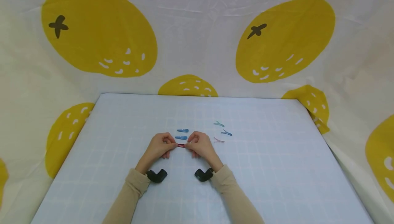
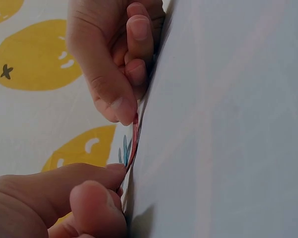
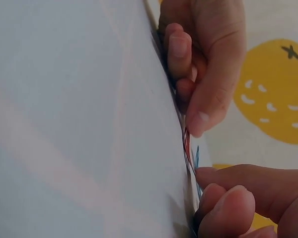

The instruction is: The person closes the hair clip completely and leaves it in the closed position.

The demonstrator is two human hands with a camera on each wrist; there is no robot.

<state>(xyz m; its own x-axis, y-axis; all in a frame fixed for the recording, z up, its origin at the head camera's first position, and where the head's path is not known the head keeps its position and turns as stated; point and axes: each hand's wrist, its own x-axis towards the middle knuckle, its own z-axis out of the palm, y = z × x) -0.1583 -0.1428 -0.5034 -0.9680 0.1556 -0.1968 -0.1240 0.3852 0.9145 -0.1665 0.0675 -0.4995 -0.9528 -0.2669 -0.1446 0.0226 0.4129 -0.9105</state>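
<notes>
A red snap hair clip lies low over the table between both hands. My left hand pinches one end between thumb and fingers, and my right hand pinches the other. In the left wrist view the red clip looks slightly curved, its ends covered by fingertips. Just beyond the hands, a blue hair clip and another blue hair clip lie flat, side by side.
Right of the hands lie three splayed hair clips: a green clip, a blue clip and a pink clip. The pale checked table meets a fruit-patterned curtain behind. Black wrist devices sit at both cuffs.
</notes>
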